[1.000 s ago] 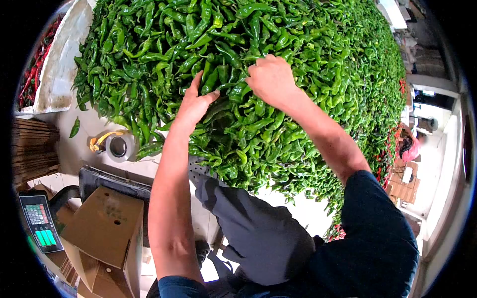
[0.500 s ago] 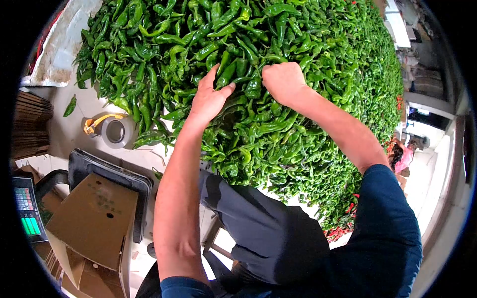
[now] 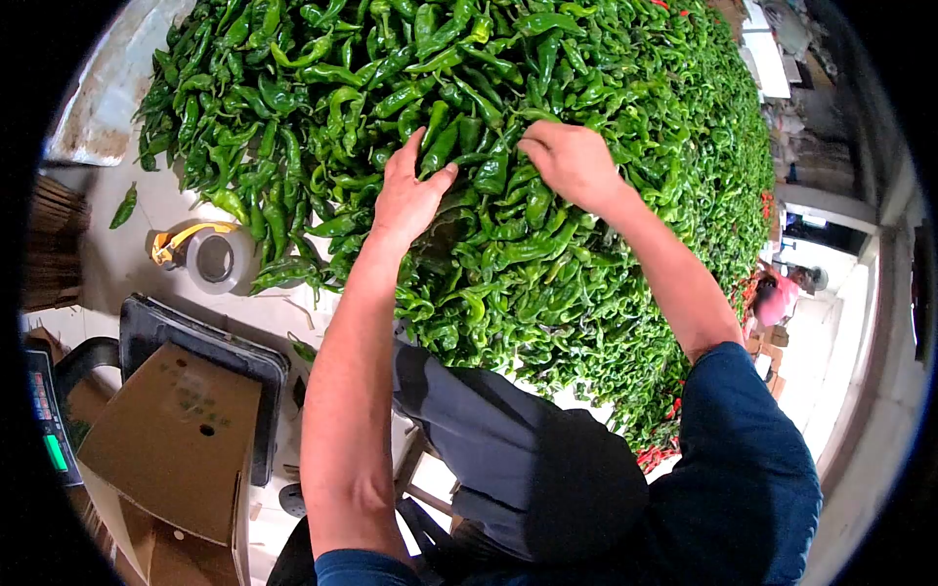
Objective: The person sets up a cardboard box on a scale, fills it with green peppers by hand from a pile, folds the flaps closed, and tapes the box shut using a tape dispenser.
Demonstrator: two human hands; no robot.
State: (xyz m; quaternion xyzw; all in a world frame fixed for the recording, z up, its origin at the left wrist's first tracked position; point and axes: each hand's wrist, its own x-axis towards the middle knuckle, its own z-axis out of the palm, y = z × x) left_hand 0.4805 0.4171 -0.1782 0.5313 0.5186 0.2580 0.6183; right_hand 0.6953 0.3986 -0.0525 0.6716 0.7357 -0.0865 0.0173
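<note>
A big heap of glossy green chili peppers (image 3: 469, 283) lies in front of me. My left hand (image 3: 412, 195) reaches into its near side, thumb and index finger around a few dark green peppers (image 3: 443, 145); its other fingers are hidden among them. Just to the right, my right hand (image 3: 572, 164) is bent over the heap with fingers curled and pressed together at a green pepper (image 3: 535, 116). How much of that pepper lies inside the fingers is hidden.
A roll of tape (image 3: 216, 258) with a yellow-orange dispenser lies on the floor at left. Below it are a black platform scale (image 3: 200, 327), an open cardboard box (image 3: 176, 430) and a lit display (image 3: 56, 451). Flattened cardboard (image 3: 57, 244) stands far left. A person in pink (image 3: 775, 301) is far right.
My right hand has shifted slightly right and turned, its fist loosening into bent fingers. My left hand has stayed nearly in place. The view has swung a little to the right.
</note>
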